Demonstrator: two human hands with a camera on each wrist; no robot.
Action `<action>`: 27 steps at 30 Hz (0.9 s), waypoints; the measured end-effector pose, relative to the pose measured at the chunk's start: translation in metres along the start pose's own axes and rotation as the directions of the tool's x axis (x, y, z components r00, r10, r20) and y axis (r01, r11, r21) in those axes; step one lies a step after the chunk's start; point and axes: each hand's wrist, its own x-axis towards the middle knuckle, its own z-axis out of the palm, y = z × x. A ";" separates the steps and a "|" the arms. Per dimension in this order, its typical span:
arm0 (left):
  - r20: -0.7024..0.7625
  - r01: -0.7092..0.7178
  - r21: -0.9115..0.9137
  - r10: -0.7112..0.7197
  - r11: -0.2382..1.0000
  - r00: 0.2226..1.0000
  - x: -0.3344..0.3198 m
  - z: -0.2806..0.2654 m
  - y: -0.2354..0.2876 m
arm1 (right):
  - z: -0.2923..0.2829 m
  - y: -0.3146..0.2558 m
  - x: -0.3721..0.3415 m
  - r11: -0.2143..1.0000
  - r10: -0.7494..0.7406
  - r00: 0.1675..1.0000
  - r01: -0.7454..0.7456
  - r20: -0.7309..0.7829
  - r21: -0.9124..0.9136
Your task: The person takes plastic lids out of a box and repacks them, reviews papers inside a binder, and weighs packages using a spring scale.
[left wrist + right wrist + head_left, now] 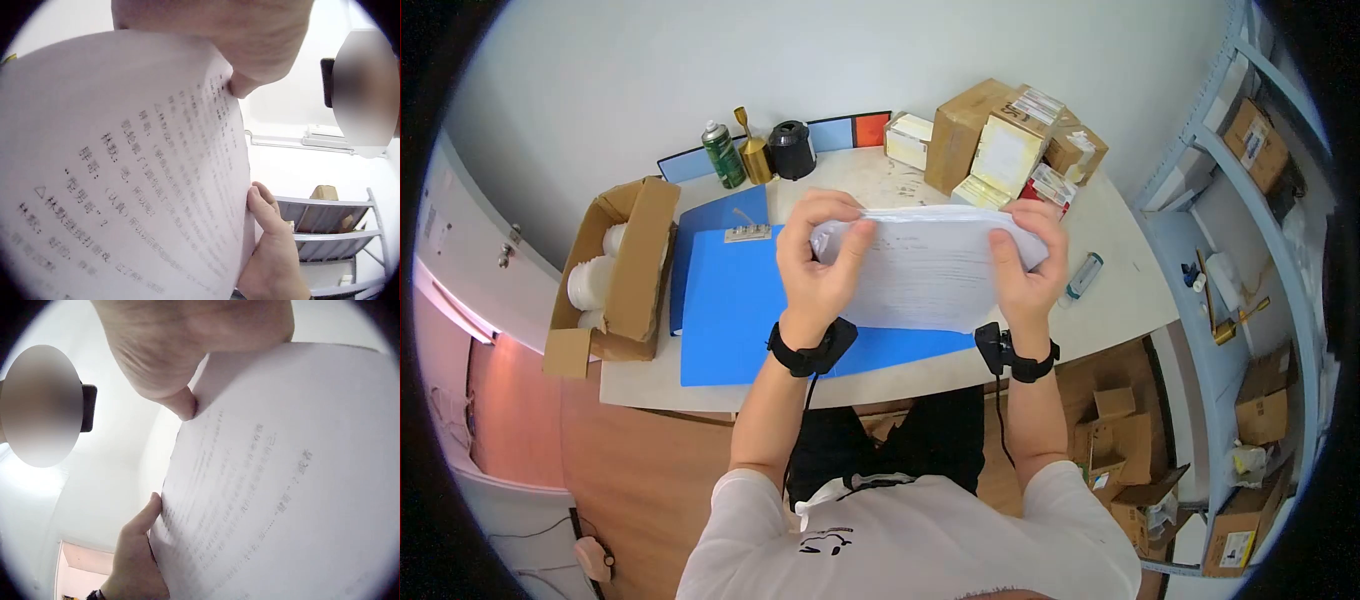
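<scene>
A stack of white printed paper point(925, 275) is held up above the desk between both hands. My left hand point(822, 265) grips its left end, thumb on the printed face and fingers behind the top edge. At the opposite end my right hand point(1032, 268) pinches the sheets the same way. Rows of printed text on the paper point(125, 181) show in the left wrist view. Below the stack lies a blue file folder point(725, 325) with a metal clip point(747, 233) near its top; the paper hides part of it.
An open cardboard box point(635, 270) with white rolls stands at the desk's left. A spray can point(723, 155), a brass-coloured object point(755, 158) and a black container point(792, 150) stand at the back. Cardboard boxes point(960, 135) crowd the back right. A blue-grey shelf point(1175, 255) rises at the right.
</scene>
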 end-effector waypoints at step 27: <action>0.243 0.584 -0.261 -0.534 0.768 0.810 -0.052 -0.003 -0.020 | -0.027 0.023 -0.070 0.686 0.657 0.727 -0.686 0.201 0.241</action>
